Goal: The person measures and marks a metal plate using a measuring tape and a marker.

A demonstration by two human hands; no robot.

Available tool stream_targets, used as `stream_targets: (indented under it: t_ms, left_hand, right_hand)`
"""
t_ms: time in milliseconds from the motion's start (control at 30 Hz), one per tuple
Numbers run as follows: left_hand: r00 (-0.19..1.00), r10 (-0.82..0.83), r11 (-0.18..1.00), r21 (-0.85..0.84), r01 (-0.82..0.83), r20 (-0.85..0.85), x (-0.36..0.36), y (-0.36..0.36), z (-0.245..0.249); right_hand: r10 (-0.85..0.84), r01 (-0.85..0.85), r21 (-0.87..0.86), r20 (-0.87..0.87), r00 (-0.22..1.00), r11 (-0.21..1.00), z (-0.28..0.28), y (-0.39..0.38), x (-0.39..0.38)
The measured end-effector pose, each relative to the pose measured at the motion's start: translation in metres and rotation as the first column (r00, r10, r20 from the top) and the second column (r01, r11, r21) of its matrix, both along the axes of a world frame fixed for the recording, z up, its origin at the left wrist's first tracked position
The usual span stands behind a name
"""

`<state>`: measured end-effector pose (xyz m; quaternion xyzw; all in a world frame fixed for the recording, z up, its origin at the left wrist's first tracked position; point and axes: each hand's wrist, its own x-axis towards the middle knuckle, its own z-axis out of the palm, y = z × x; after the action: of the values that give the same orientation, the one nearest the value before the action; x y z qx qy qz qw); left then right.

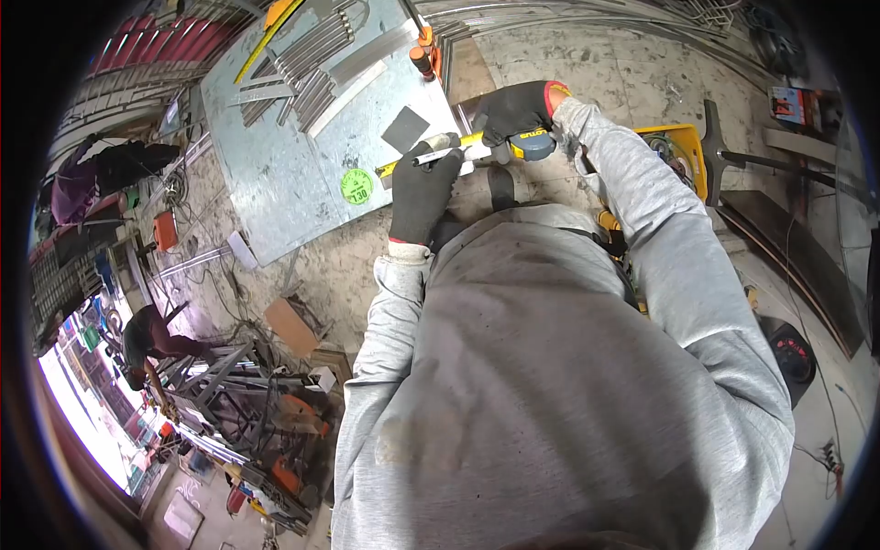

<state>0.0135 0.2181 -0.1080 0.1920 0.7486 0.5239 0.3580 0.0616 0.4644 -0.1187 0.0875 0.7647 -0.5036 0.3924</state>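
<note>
My left hand [426, 192], in a dark glove, is closed around a white marker [434, 158] at the edge of the metal sheet [275, 215]. My right hand [515, 112], in a dark glove with a red cuff, grips a tape measure [533, 144] with a dark blue and yellow case. Its yellow blade [471, 139] runs out leftward past my left fingers and over the sheet's edge. A pale narrow strip [477, 152] lies beside the blade, partly hidden by my hands. Near my left hand are a dark square plate [404, 129] and a round green sticker [357, 186].
Metal bars [312, 46] and orange-handled tools [422, 60] lie on the sheet. A yellow bin [683, 142] stands to the right, beside a dark metal stand [724, 158]. At lower left, another person [151, 335] bends near cluttered metal frames [220, 376]. Cables cross the floor.
</note>
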Motion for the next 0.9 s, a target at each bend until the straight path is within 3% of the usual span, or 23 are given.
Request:
stream_targets:
  t_ms: [67, 133, 267, 533, 900]
  left_hand:
    - [1.0, -0.008, 1.0, -0.006, 0.008, -0.016, -0.001, 0.001, -0.001]
    - [0.999, -0.014, 1.0, -0.011, 0.014, -0.033, 0.0, 0.002, 0.0]
    - [1.0, 0.009, 1.0, -0.025, -0.009, -0.015, 0.001, 0.003, 0.004]
    - [0.999, -0.001, 1.0, -0.004, 0.001, -0.054, 0.002, 0.003, 0.003]
    - [1.0, -0.006, 1.0, -0.029, 0.005, -0.016, 0.001, 0.002, 0.003]
  right_hand:
    - [-0.008, 0.008, -0.006, 0.016, 1.0, 1.0, -0.009, 0.001, 0.0]
    - [0.038, -0.025, 0.103, -0.121, 0.992, 0.994, -0.021, 0.003, -0.002]
    - [0.107, -0.106, 0.019, -0.076, 0.991, 0.994, -0.009, 0.005, -0.002]
    - [0.128, -0.122, 0.049, -0.159, 0.979, 0.991, -0.01, 0.005, 0.0]
    - [0.097, -0.086, 0.111, -0.101, 0.99, 0.99, -0.03, 0.005, -0.001]
